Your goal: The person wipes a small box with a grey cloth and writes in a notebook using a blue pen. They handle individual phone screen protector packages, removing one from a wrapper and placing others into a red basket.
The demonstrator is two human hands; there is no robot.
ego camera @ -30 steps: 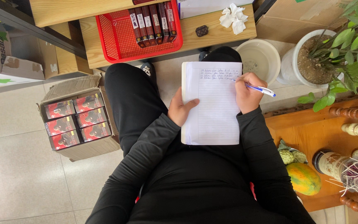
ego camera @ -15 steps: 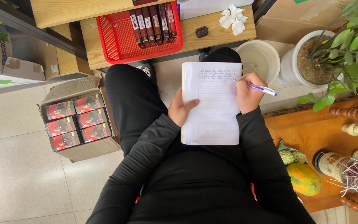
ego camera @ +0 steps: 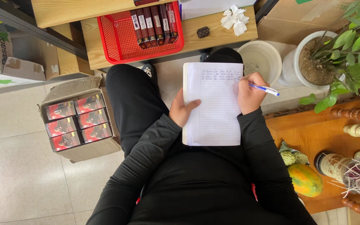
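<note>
While the left hand (ego camera: 183, 111) stays clasping the lined notebook's (ego camera: 214, 104) left edge, the right hand (ego camera: 250, 93) keeps gripping the blue pen (ego camera: 264, 88) near its top-right corner, unchanged.

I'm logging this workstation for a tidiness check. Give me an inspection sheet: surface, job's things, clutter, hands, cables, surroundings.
Surface: notebook lies open on the person's lap, over a pale tiled floor.
Job's things: lined page with a few written lines at the top; blue-white pen.
Clutter: crumpled tissue and a small dark object on the wooden shelf.
Hands: left hand holds the notebook's left edge; right hand holds the pen at the page.
Cables: nothing seen.
Surroundings: red basket with upright boxes; open carton of red packs; potted plant; white bucket; fruit on a wooden table.
</note>
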